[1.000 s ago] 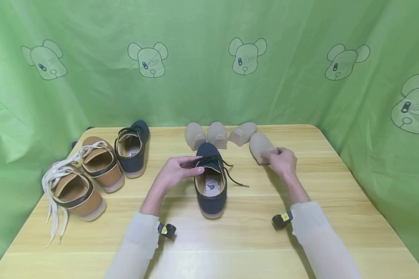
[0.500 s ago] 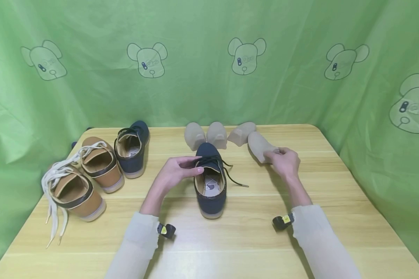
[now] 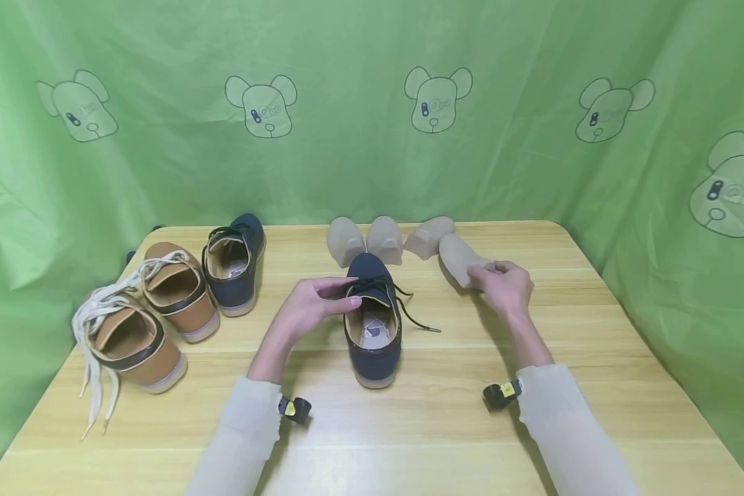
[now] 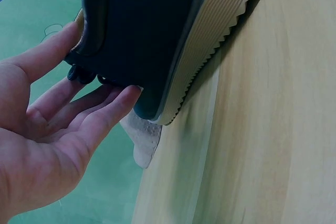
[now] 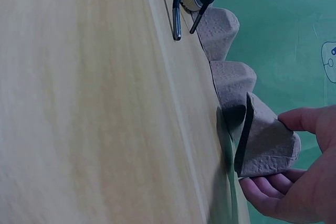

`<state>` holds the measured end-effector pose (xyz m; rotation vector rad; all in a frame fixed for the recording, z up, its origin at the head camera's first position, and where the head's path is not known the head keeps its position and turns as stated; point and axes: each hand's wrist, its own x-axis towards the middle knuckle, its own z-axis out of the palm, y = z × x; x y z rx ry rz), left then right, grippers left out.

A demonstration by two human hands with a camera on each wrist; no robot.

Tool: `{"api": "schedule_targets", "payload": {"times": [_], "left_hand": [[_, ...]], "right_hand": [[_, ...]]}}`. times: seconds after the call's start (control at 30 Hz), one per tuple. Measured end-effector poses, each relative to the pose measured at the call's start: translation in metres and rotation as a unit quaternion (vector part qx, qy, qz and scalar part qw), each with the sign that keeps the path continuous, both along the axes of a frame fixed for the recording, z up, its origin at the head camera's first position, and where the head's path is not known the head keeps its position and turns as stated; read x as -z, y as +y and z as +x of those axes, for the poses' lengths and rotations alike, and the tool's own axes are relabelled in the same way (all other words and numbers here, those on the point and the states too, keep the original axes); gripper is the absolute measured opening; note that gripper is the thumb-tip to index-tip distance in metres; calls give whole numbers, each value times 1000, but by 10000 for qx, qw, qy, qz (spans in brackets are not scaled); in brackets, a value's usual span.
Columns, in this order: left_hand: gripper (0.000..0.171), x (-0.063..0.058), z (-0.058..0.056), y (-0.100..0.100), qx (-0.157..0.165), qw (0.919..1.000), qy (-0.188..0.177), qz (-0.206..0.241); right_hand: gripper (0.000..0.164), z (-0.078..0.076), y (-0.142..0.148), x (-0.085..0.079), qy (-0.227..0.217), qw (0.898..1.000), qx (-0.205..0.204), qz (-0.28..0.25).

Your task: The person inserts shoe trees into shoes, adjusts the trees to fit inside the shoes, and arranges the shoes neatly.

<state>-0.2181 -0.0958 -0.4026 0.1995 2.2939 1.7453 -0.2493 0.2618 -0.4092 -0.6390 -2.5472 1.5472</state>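
Note:
A navy lace-up shoe (image 3: 375, 355) stands in the middle of the table, toe pointing away. My left hand (image 3: 310, 303) holds it around the front of the opening, thumb at the collar and fingers over the laces. In the left wrist view, one fingertip of the left hand (image 4: 63, 140) touches the upper near the toe. My right hand (image 3: 505, 286) pinches the near end of a grey moulded-pulp shoe insert (image 3: 461, 260). In the right wrist view this insert (image 5: 268, 140) is tilted, its wide edge raised over a shadow, between thumb and fingers.
Several more pulp inserts, such as one (image 3: 384, 241), lie along the table's back edge. At the left stand another navy shoe (image 3: 235, 265) and two tan shoes (image 3: 182, 296) with long white laces (image 3: 102, 324). A green curtain (image 3: 359, 172) surrounds the wooden table (image 3: 459, 427).
My right hand has shifted slightly right and turned the insert, whose rounded end has swung a little left. The left hand and the navy shoe have stayed in place.

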Motion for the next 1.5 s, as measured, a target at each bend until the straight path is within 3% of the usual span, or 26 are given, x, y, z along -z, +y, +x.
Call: {"api": "schedule_targets", "payload": {"times": [0.47,1.5], "left_hand": [[48,3,-2,-2,56,9992,336,-219],[41,5,-2,0,-70,9983,508,-286]], "right_hand": [[75,1,-5,-8,91,9998,-119,-94],[75,7,-20,-26,453,9978,-438,-190]]}}
